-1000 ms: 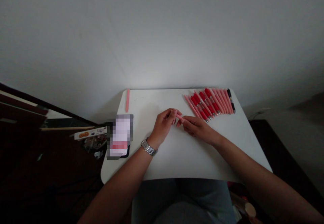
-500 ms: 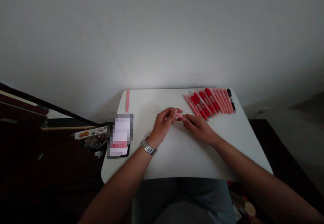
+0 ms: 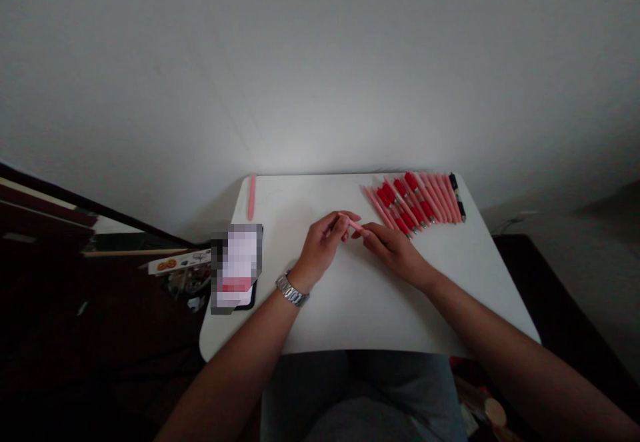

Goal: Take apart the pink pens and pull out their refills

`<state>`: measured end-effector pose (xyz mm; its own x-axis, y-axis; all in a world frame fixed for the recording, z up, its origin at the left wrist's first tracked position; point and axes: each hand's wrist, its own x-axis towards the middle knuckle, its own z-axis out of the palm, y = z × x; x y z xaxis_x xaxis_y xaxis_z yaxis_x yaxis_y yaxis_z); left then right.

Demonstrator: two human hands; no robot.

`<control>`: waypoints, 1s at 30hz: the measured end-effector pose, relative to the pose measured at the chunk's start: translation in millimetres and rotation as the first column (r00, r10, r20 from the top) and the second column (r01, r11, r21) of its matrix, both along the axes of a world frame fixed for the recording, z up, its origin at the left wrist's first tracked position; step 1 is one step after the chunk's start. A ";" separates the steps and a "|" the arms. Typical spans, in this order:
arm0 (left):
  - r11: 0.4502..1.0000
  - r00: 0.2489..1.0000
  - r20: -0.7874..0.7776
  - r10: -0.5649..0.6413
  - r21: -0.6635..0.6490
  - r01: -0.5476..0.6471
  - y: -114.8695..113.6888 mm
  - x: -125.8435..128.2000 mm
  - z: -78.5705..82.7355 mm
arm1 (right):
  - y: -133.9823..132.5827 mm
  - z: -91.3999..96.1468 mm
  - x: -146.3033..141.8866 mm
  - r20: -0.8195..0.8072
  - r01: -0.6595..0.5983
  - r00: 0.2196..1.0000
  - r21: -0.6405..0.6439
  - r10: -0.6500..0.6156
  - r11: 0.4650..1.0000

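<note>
A pink pen [image 3: 355,226] is held between my two hands above the middle of the white table [image 3: 360,302]. My left hand [image 3: 324,237], with a metal watch [image 3: 293,289] on its wrist, pinches the pen's left end. The other end sits in the closed fingers of my right hand [image 3: 393,249]. Fingers cover much of the pen, so its tip is hidden. Just beyond my right hand lies a row of several pens: pink ones [image 3: 434,197], red ones [image 3: 399,209] and a black one [image 3: 457,197] at the right end.
On the left of the table a single pink pen [image 3: 252,198] lies near the back edge. A phone [image 3: 239,265] with a blurred screen lies in front of it. The wall [image 3: 320,95] rises behind the table. Boxes and clutter [image 3: 187,272] stand to the left below.
My hands have moved slightly apart, and more of the pink pen shows between them. The pens on the table and the phone stay where they were.
</note>
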<state>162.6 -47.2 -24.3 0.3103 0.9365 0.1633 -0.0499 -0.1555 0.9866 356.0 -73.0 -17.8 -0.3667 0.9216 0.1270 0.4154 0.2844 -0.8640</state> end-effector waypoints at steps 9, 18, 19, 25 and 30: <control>0.999 0.999 0.054 0.000 -0.046 0.003 0.1 1.6 -0.5 | 1.4 -1.2 -0.8 0.138 0.070 0.987 0.127 -0.088 0.989; 0.996 0.993 0.119 0.004 -0.091 0.007 0.9 3.5 -5.4 | 3.0 -6.4 1.1 0.173 0.110 0.974 0.195 -0.145 0.975; 0.995 0.992 0.127 0.008 -0.095 0.004 0.7 3.8 -5.4 | 3.3 -7.1 1.4 0.175 0.121 0.972 0.199 -0.157 0.972; 0.993 0.990 0.139 0.030 -0.113 -0.015 0.3 4.4 -6.3 | 5.0 -9.3 1.7 0.177 0.153 0.964 0.243 -0.199 0.958; 0.990 0.987 0.159 0.039 -0.138 -0.017 0.2 4.2 -5.1 | 2.5 -3.8 2.1 0.146 0.148 0.973 0.204 -0.180 0.968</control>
<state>166.9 -47.0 -29.4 0.2638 0.9613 0.0797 -0.2071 -0.0242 0.9780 358.1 -70.5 -21.5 -0.2430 0.9352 0.2576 0.5999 0.3536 -0.7177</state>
